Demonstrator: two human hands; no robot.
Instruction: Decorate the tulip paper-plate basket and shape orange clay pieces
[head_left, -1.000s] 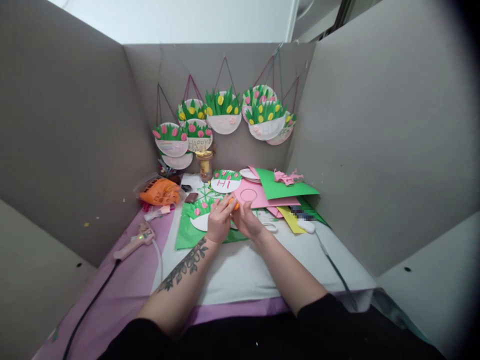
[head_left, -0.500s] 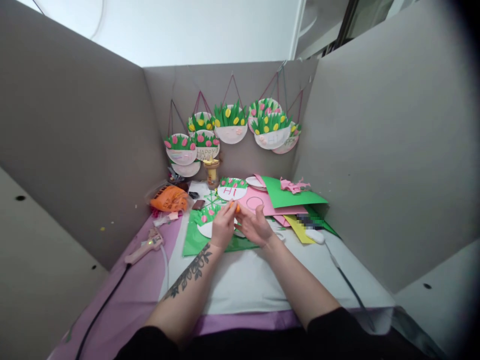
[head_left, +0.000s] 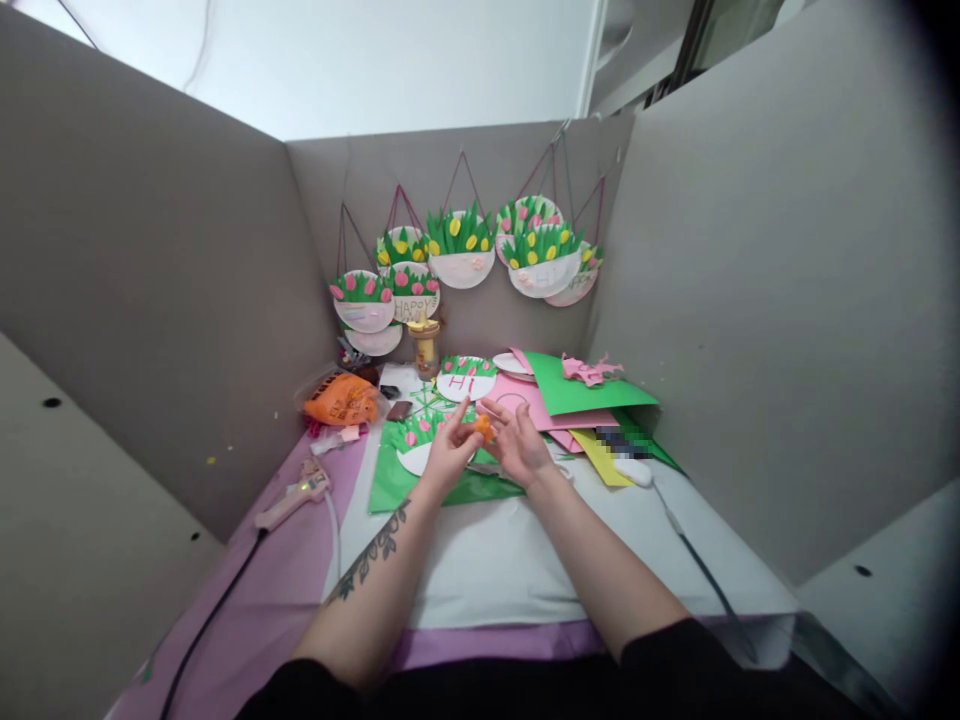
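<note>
Between my hands is a small, soft-looking orange lump [head_left: 484,429]; what it is made of I cannot make out. My left hand [head_left: 448,447] pinches it near the thumb tip. My right hand [head_left: 523,447] is turned palm inward with fingers apart, close beside the lump; its fingers may touch it. Below them lies a green sheet [head_left: 386,487] bearing a white half-plate craft [head_left: 411,460] with green paper grass and pink flowers. Just beyond stands out a similar plate [head_left: 465,388] lettered "Hi" in red. Scissors [head_left: 491,469] lie partly hidden under my right hand.
A pink glue gun [head_left: 296,495] rests at left, its cable trailing forward. Behind it sits an orange bag [head_left: 341,400]. A jar [head_left: 425,350] stands at the back. Coloured paper [head_left: 585,395] and a white device [head_left: 634,471] lie right. Plate crafts [head_left: 461,265] hang on the back wall.
My hands have moved slightly apart and the fingers have spread. More of the orange lump shows between them, a little to the right of where it was.
</note>
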